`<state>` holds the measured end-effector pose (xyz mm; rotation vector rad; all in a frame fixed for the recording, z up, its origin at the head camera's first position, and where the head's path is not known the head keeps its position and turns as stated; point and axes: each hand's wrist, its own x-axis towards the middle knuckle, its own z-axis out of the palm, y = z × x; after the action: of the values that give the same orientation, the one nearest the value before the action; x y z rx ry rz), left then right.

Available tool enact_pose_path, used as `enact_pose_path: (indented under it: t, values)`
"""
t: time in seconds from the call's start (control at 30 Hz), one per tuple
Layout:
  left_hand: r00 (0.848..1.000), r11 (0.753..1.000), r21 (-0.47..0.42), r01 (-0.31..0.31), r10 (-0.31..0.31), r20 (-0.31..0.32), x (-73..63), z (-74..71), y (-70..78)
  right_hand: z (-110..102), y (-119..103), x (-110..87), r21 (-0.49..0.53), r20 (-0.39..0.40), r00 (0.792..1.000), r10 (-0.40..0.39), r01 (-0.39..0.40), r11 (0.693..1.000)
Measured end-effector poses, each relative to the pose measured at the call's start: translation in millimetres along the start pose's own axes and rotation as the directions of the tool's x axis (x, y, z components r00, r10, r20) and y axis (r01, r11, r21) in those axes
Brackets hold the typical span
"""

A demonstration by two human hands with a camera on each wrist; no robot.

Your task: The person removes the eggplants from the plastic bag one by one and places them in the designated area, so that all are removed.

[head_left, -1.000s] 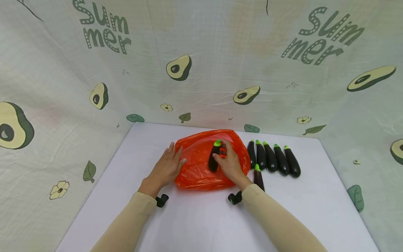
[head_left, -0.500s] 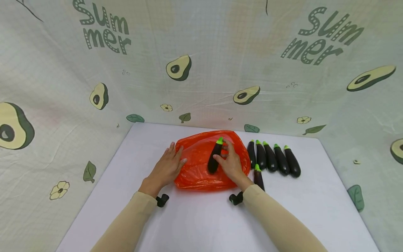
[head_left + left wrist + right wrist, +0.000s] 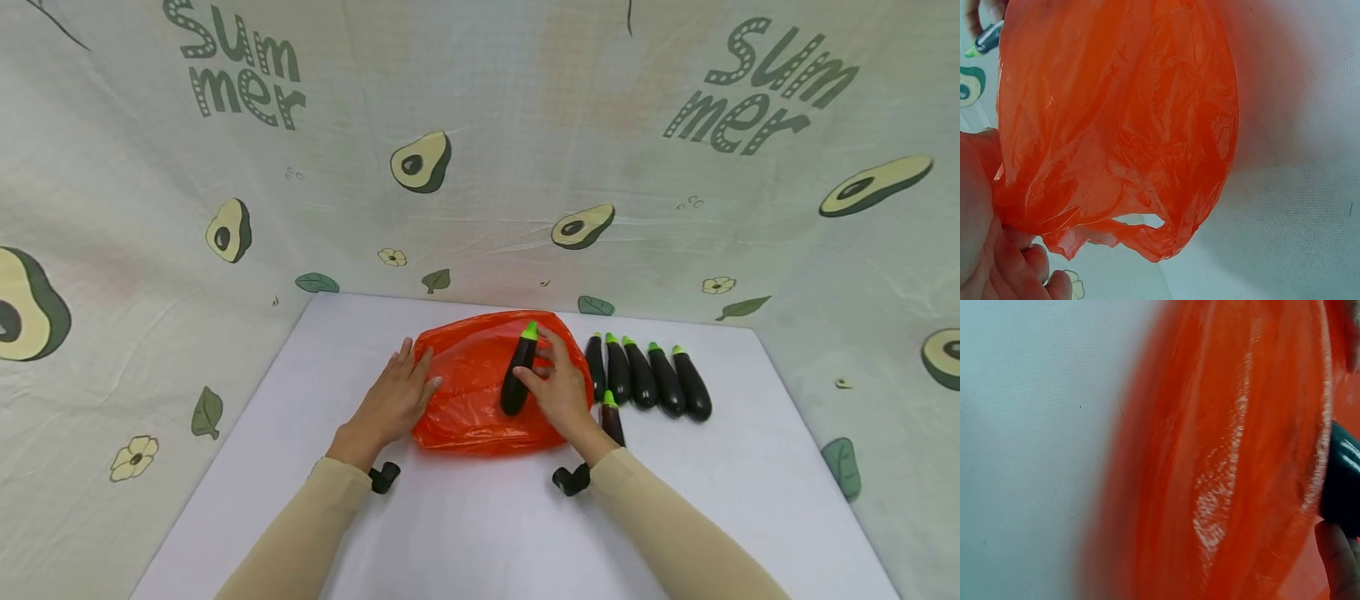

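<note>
An orange-red plastic bag (image 3: 467, 379) lies with its mouth spread on the white table. My left hand (image 3: 384, 412) holds its left side; in the left wrist view the bag's rim (image 3: 1122, 144) gathers between thumb and fingers. Over the bag, my right hand (image 3: 564, 390) pinches a dark eggplant (image 3: 513, 385) between thumb and fingers, green stem end pointing up and away. The right wrist view shows the eggplant's glossy end (image 3: 1342, 481) beyond the bag's edge. Whether anything lies inside the bag cannot be seen.
Right of the bag, several eggplants (image 3: 642, 379) lie in a row, green tops toward the back. One more eggplant (image 3: 612, 425) lies nearer, partly hidden by the right forearm. A cloth backdrop (image 3: 495, 183) with avocado prints hangs behind the white table (image 3: 465, 533).
My right hand has shifted slightly to the right with the eggplant, which now appears a little higher and larger. The left hand and the bag have hardly moved.
</note>
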<state>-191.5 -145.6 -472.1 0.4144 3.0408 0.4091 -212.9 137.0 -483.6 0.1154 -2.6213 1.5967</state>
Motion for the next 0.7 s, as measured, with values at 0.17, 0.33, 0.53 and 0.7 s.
enact_pose_path:
  t: [0.17,0.33,0.53,0.7]
  values:
    - [1.0,1.0,0.013,-0.001,0.001,-0.005,2.2,1.4,-0.6,-13,-6,-6.9,-0.041,-0.01,1.0,-0.01,0.009,0.999]
    - [1.0,1.0,0.017,-0.01,0.01,-0.007,3.9,2.3,-1.0,-26,-9,-11.8,-0.089,-0.006,1.0,0.001,-0.001,0.996]
    - [1.0,1.0,0.007,-0.009,0.009,-0.006,5.4,3.1,-1.0,-43,-10,-15.9,-0.109,0.003,1.0,-0.007,0.007,0.994]
    - [1.0,1.0,0.002,-0.009,0.009,-0.004,6.1,3.6,-1.6,-58,-6,-16.8,-0.151,-0.016,1.0,0.0,-0.002,0.989]
